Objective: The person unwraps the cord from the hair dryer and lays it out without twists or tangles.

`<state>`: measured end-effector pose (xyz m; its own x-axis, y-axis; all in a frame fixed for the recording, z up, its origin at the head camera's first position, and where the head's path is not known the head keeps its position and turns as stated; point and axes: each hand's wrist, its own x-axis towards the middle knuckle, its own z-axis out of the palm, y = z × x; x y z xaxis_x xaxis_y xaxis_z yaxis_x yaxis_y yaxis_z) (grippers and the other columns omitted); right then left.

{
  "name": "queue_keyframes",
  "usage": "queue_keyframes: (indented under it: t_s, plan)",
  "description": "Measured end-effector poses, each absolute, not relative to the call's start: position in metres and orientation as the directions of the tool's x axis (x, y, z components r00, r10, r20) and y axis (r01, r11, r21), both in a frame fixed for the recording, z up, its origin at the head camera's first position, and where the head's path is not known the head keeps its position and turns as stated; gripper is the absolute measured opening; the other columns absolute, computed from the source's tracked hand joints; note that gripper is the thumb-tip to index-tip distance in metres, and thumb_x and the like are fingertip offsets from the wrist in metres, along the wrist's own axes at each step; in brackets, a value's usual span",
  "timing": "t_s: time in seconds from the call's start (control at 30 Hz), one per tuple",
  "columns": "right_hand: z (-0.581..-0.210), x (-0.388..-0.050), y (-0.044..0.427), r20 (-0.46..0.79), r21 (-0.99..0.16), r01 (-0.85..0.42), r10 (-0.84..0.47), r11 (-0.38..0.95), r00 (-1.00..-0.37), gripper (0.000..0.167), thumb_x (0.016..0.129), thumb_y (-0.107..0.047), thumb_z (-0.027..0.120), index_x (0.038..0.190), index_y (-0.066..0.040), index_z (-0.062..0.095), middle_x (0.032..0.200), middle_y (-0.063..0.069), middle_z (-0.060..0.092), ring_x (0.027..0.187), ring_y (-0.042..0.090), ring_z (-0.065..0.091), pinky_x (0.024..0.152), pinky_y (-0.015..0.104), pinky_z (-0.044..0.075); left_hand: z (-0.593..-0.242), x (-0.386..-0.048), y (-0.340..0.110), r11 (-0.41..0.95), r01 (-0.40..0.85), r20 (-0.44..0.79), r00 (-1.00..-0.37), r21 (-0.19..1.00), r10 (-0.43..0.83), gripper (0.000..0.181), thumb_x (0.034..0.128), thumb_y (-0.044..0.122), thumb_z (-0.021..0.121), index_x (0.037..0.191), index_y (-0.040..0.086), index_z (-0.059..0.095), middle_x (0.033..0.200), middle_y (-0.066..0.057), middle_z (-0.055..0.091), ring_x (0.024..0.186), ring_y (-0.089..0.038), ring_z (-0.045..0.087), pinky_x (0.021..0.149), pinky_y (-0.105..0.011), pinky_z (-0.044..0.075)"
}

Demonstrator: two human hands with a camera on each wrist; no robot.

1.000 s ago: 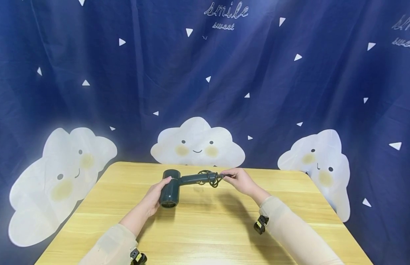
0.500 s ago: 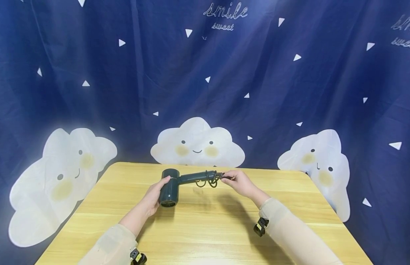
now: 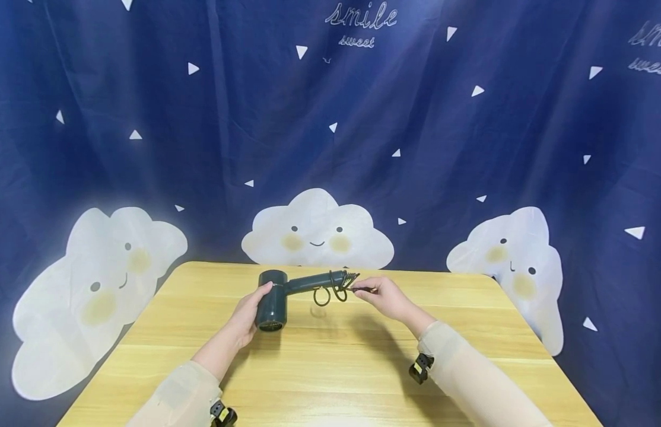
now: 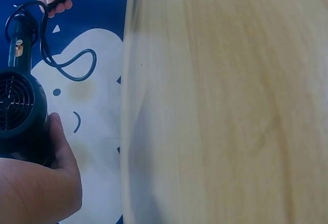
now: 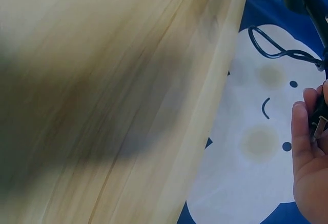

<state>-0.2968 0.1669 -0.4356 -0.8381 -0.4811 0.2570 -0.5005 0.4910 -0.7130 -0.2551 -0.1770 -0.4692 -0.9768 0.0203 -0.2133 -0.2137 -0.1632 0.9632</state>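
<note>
A dark green hair dryer [image 3: 272, 302] is held up above the table, its handle pointing right and tilted slightly upward. My left hand [image 3: 246, 317] grips the barrel, thumb on the near side; the other fingers are mostly hidden behind it. The black cord [image 3: 322, 297] winds round the handle's end, and one loose loop hangs beneath. At the right, my right hand [image 3: 386, 298] pinches the cord's plug end. In the right wrist view the plug [image 5: 319, 124] shows metal prongs between the fingers. The left wrist view shows the round grille [image 4: 13, 101] of the dryer.
A light wooden table [image 3: 309, 379] lies beneath both hands, its far edge just behind the dryer. Beyond it hangs a dark blue curtain [image 3: 288, 118] with white clouds and triangles. Small black devices [image 3: 421, 367] are strapped at both wrists.
The cord's loops have come looser round the handle, and one hangs lower and rounder. The right hand has shifted slightly down with the plug. The dryer's handle end has risen a little.
</note>
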Motion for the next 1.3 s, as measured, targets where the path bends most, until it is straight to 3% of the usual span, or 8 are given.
queue_keyframes:
  t_s: [0.4,1.0,1.3]
  plan:
    - [-0.432,-0.29,0.164,0.248,-0.724,-0.496,-0.49,0.479,-0.836,0.023,0.097,-0.014,0.067,0.116,-0.003,0.073,0.114,0.013,0.072,0.104,0.027,0.068,0.086,0.031,0.056,-0.472,-0.257,-0.179,-0.179,-0.205,-0.209,-0.978,0.962,-0.005,0.076,0.0964,0.055,0.057,0.145,-0.003,0.043,0.105,-0.007,0.069,0.09,-0.017,0.071,0.082,-0.027,0.057]
    - [-0.427,-0.288,0.163,0.247,-0.713,-0.519,-0.524,0.472,-0.815,0.022,0.098,-0.014,0.065,0.116,-0.003,0.074,0.114,0.012,0.072,0.101,0.024,0.068,0.085,0.03,0.055,-0.476,-0.261,-0.183,-0.167,-0.193,-0.206,-0.977,0.967,-0.064,0.079,0.0954,0.057,0.058,0.146,-0.001,0.044,0.118,-0.009,0.065,0.094,-0.013,0.068,0.085,-0.023,0.054]
    - [-0.424,-0.285,0.161,0.218,-0.728,-0.515,-0.559,0.453,-0.8,0.022,0.097,-0.015,0.067,0.115,-0.004,0.074,0.114,0.011,0.073,0.1,0.022,0.068,0.081,0.027,0.055,-0.478,-0.26,-0.184,-0.166,-0.194,-0.207,-0.976,0.967,-0.066,0.08,0.0946,0.058,0.059,0.145,-0.002,0.044,0.112,-0.007,0.067,0.093,-0.013,0.068,0.084,-0.022,0.054]
